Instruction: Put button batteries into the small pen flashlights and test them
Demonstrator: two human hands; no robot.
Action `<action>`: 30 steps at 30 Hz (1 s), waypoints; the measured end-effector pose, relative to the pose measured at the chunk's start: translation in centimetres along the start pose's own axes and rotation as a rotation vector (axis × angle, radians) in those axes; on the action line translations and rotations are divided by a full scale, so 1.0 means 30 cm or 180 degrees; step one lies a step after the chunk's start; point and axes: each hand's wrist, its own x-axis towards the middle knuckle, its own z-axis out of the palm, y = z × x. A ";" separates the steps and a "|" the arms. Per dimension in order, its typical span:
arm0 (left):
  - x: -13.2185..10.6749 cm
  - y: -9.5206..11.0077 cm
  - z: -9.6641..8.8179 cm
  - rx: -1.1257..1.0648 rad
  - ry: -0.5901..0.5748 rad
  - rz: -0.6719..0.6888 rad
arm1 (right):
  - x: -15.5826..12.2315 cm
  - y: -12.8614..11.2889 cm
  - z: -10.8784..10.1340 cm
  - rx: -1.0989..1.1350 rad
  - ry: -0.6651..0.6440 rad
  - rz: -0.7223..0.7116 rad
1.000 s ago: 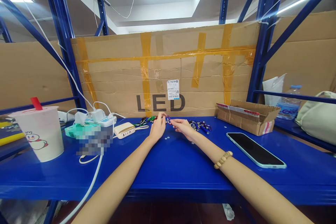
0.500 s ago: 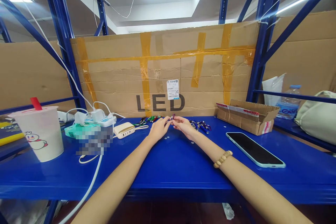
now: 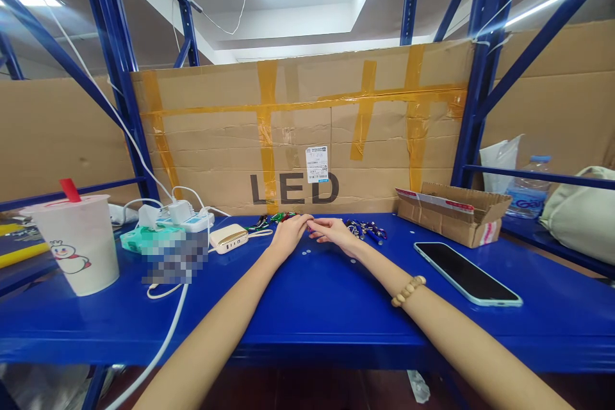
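My left hand (image 3: 287,234) and my right hand (image 3: 334,233) meet at the far middle of the blue shelf (image 3: 307,307). Both pinch a small purple object (image 3: 310,227) between their fingertips; it is too small to name. Just behind my left hand lies a pile of small coloured keychain-like pieces (image 3: 273,219). Another pile of dark blue pieces (image 3: 366,229) sits right of my right hand. A bead bracelet (image 3: 407,291) circles my right wrist.
A cup with a red straw (image 3: 79,242) stands at the left, beside a power strip with chargers (image 3: 175,216) and a white cable (image 3: 158,346). A beige power bank (image 3: 228,237) lies near my left hand. A phone (image 3: 466,272) and an open cardboard box (image 3: 449,211) sit at the right.
My hands have lowered slightly and drawn closer together, so the small purple object that stuck up between them half a second ago is now mostly covered by my fingertips.
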 end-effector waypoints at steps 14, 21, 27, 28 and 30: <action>0.002 0.013 0.015 -0.0313 0.0122 -0.0710 | 0.029 0.027 -0.006 -0.0660 -0.0024 -0.0544; 0.015 0.004 0.021 -0.0118 0.0258 -0.1277 | 0.025 0.018 0.001 -0.0931 0.0084 -0.0463; 0.016 -0.004 0.024 -0.0111 0.0134 -0.1493 | 0.019 0.029 0.001 -0.0954 -0.0053 -0.0324; 0.015 -0.003 0.025 -0.0127 0.0119 -0.1527 | 0.018 0.030 0.001 -0.1021 -0.0071 -0.0353; 0.015 -0.001 0.025 -0.0165 0.0087 -0.1554 | 0.014 0.029 0.003 -0.1209 -0.0110 -0.0395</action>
